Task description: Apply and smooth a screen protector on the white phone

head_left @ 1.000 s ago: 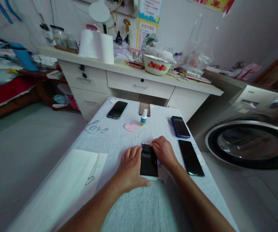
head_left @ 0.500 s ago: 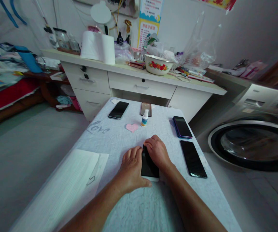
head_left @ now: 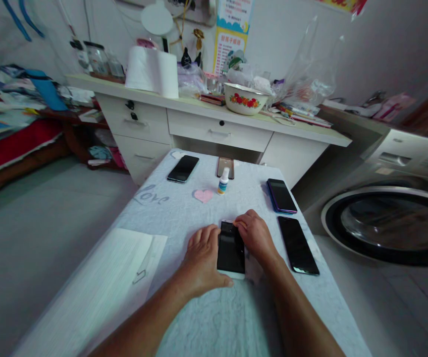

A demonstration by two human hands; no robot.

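A white-framed smartphone (head_left: 231, 250) with a dark screen lies face up on the cloth-covered table. My left hand (head_left: 202, 260) braces it, fingers along its left edge and thumb near the bottom corner. At the phone's top right, my right hand (head_left: 254, 235) is closed in a pinch, its fingertips on the screen's upper edge. Something small and orange-tan shows at those fingertips, too little of it to name. Beyond the phone stands a small white spray bottle (head_left: 223, 181). To the right lie a black phone (head_left: 297, 245) and a phone with a purple-blue edge (head_left: 281, 196).
Another phone (head_left: 183, 169) and a brownish phone case (head_left: 225, 167) lie at the table's far end. White paper (head_left: 121, 267) with a bent wire piece (head_left: 138, 276) covers the left side. Behind stands a desk (head_left: 199, 111) with a flowered bowl (head_left: 245, 99); a washing machine (head_left: 392, 198) is at right.
My right hand has slid rightward along the phone's top edge, uncovering more of the screen and the white top frame. My left hand keeps its place.
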